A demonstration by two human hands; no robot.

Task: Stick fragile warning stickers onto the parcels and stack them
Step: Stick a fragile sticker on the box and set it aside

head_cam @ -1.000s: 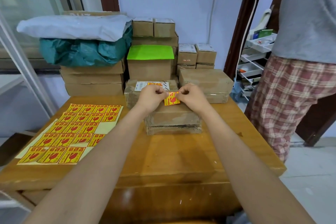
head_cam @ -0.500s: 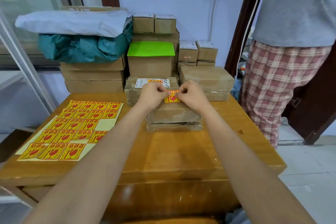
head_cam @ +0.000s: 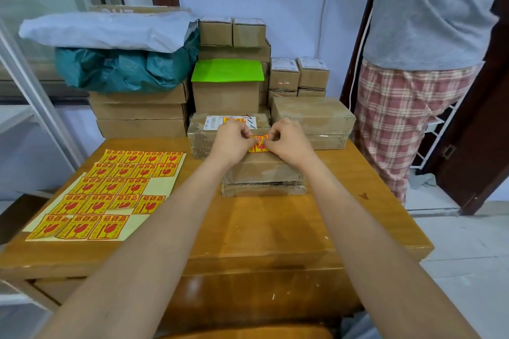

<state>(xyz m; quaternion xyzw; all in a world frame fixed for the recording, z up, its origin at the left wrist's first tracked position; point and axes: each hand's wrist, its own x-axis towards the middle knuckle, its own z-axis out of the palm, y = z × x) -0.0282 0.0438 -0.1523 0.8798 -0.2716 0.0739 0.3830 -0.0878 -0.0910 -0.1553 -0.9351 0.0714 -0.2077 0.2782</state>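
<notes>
Both hands stay almost where they were, left hand point(head_cam: 234, 138) and right hand point(head_cam: 289, 140) close together, pinching one sticker point(head_cam: 259, 143) over the box point(head_cam: 264, 170) on the bench point(head_cam: 275, 228).

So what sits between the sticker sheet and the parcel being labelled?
Nothing but the person's left forearm crossing above it. In the head view, bare wooden table separates the sticker sheet from the parcel, where both hands pinch a sticker.

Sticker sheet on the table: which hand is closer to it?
Left. The left hand is just right of the sticker sheet, pinching the loose sticker; the right hand is beyond it.
</notes>
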